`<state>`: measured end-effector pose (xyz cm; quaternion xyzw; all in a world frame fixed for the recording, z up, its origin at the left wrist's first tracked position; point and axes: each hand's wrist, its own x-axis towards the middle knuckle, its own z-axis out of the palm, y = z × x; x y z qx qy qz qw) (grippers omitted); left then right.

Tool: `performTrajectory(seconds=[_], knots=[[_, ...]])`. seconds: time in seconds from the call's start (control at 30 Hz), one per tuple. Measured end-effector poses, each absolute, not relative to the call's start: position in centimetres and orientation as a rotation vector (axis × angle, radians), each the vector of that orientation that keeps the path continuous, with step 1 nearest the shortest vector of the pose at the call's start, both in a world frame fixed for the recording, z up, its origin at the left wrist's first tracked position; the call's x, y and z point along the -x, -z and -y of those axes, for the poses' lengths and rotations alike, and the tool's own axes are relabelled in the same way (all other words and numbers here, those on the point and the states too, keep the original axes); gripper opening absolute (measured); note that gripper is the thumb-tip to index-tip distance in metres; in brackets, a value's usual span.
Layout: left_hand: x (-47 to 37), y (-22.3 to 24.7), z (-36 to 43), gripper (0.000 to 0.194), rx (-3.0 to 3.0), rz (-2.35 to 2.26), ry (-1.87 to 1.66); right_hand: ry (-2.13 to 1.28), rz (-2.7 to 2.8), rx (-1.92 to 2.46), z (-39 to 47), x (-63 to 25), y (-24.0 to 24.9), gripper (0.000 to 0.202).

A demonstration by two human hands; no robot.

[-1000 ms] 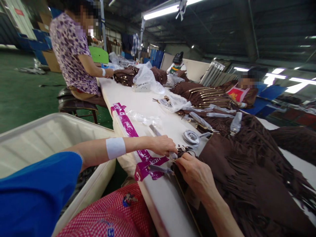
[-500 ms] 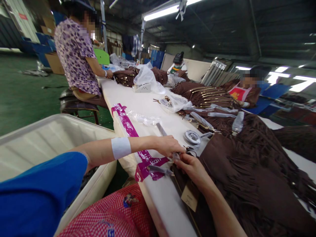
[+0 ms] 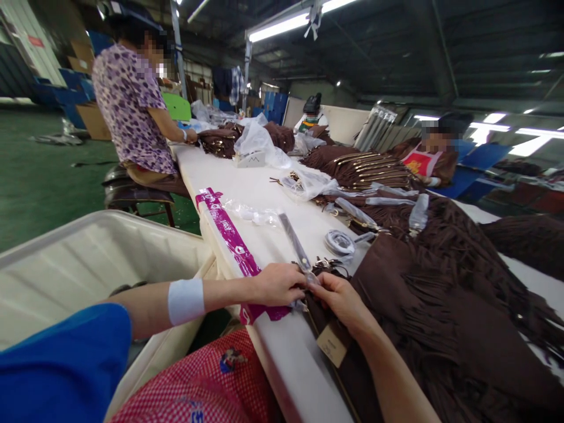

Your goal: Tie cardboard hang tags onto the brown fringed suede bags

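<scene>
My left hand (image 3: 279, 284) is closed, its fingertips pinching the near end of a plastic-wrapped strap (image 3: 292, 238) at the table's edge. Opposite it, my right hand (image 3: 338, 295) pinches the same strap end, and the two hands almost meet. Under my right forearm lies a dark brown bag (image 3: 352, 376) with a beige paper tag (image 3: 333, 343) on it. Metal strap hardware shows by the fingers, but the exact join is hidden. A coiled wrapped strap (image 3: 339, 242) lies just beyond my hands.
Brown fringed bags (image 3: 423, 282) cover the table's right side. Purple printed tape (image 3: 229, 232) runs along the left edge of the white table (image 3: 259, 188). To my left stands a large cream bin (image 3: 106, 220). A co-worker in a patterned top (image 3: 132, 111) sits further along; two more people are beyond.
My left hand has drawn back toward me and left, from over the strap end to beside it. More of the wrapped strap now shows. My right hand stays at the bag.
</scene>
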<state>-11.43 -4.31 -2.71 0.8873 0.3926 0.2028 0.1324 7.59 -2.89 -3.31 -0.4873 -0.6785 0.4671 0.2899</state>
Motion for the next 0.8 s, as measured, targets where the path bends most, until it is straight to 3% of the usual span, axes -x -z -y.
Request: performTrajectory(seconds=[0.2,0.43,0.8], knots=[[12.1,2.9,2.4,0.014,-2.201,-0.925,-0.591,-1.28,1.784,1.345,3.4,-7.4,2.6,0.033],[13.1,-0.5,2.3,0.011,-1.813,-0.925,-0.633,-1.332,1.739,1.271,4.0,-8.3,1.3,0.037],[11.4,-2.1,2.0,0.014,-1.543,-0.867,-0.789,-0.939,1.864,1.163,4.2,-6.8,2.6,0.024]])
